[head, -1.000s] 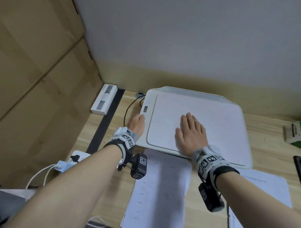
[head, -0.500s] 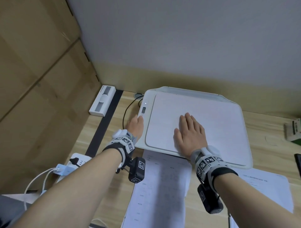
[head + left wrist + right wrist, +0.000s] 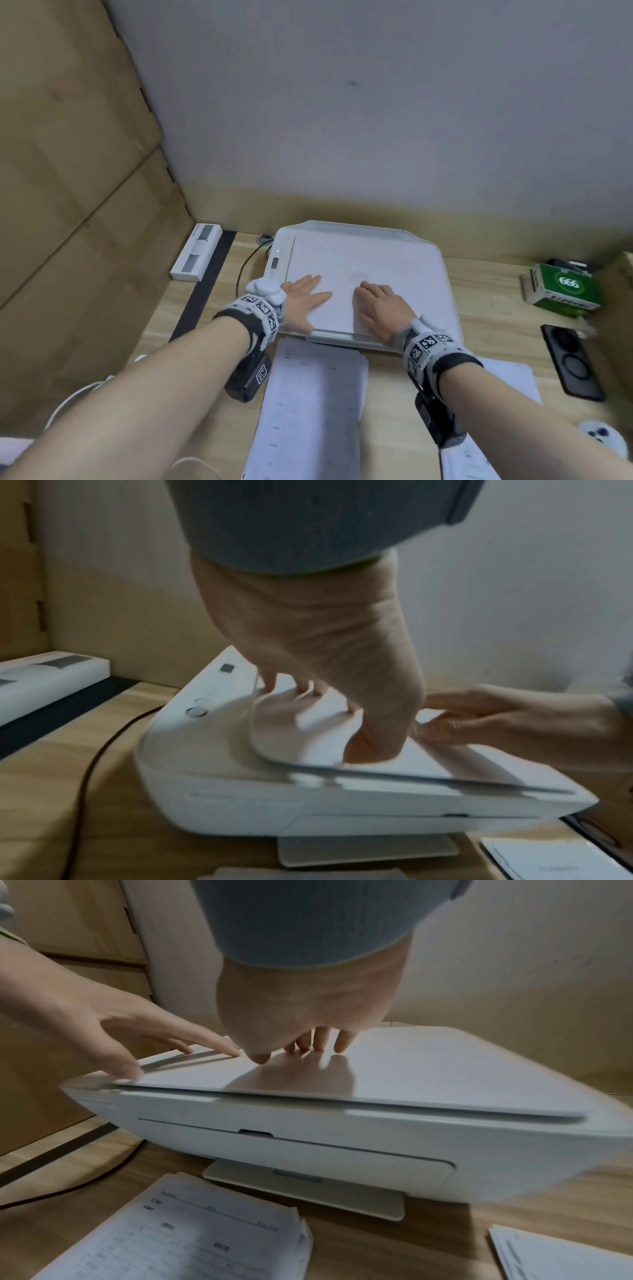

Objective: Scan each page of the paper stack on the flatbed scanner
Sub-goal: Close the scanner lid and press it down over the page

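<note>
The white flatbed scanner [image 3: 428, 308] sits at the back of the wooden desk, its lid [image 3: 394, 267] down, with a thin dark gap under the front edge in the left wrist view. My left hand [image 3: 313, 301] lies flat on the lid's near-left corner, thumb at the front edge [image 3: 322, 712]. My right hand [image 3: 368, 303] touches the lid beside it with arched fingertips [image 3: 291, 1050]. Neither holds anything. A printed paper stack [image 3: 308, 411] lies in front of the scanner [image 3: 192, 1237]. A second pile [image 3: 513, 377] lies to the right.
Cardboard panels [image 3: 68, 205] wall off the left side. A long white box [image 3: 197, 251] and a black cable [image 3: 243, 274] lie left of the scanner. A green box [image 3: 561, 287] and a black phone [image 3: 572, 363] lie at the right.
My left hand has left the scanner's left button panel and now lies on the lid. My right hand has drawn back toward the lid's front edge. The head view has pulled back.
</note>
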Motion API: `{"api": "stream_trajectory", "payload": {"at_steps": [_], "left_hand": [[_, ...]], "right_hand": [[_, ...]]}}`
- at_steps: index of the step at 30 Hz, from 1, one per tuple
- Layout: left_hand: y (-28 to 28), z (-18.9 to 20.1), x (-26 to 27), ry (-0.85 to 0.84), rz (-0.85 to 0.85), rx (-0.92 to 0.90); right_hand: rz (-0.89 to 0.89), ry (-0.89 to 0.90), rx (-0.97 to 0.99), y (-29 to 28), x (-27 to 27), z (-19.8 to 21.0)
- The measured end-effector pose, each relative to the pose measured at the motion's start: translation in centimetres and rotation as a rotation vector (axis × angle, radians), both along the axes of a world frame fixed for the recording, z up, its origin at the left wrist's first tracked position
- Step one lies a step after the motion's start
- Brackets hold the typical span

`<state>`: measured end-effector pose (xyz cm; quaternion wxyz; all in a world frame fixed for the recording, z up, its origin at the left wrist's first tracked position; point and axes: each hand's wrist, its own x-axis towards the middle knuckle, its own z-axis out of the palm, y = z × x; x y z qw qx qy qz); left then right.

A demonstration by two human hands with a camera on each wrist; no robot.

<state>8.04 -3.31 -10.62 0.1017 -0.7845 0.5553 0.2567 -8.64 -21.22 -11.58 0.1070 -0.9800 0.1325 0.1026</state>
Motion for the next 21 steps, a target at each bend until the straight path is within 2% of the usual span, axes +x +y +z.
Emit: {"api": "stream_trajectory", "payload": {"at_steps": [3, 7, 12, 17, 21], "left_hand": [[-0.6, 1.2, -1.6, -0.071, -0.005, 0.056], [-1.7, 1.4, -4.7, -0.104, 0.164, 0.02], [-2.6, 2.9, -6.8, -0.267, 0.084, 0.114], [-4.2, 9.1, -5.8, -0.187, 0.065, 0.082], [-5.0, 13.8, -4.5, -0.223, 0.064, -0.014]], "right_hand": [[-0.048, 0.028, -0.019, 0.0, -2.5, 0.8], [-0.096, 0.021, -0.017, -0.1, -5.6, 1.4], [-0.199, -0.018, 0.078, -1.4, -9.4, 2.2], [-0.202, -0.162, 0.027, -3.1, -9.4, 5.7], [-0.232, -0.29, -0.115, -4.8, -6.6, 11.6]]}}
